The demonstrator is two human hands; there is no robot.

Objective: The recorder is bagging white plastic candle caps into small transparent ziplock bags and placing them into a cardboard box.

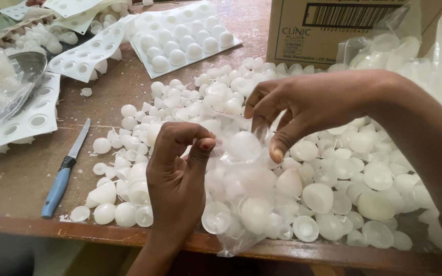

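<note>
Your two hands are pinching the mouth of one clear bag [246, 204], which is lying at the desk [21, 179] front edge. Your left hand [177, 174] is gripping the near lip between thumb and forefinger; your right hand [308, 105] is gripping the far lip. The bag is holding white domes [333, 168], and too many to count are lying loose around it. One blue-handled knife [62, 174] is lying left of the bag. Behind it are sitting one cardboard box [333, 30] and one filled white mould tray [182, 38].
</note>
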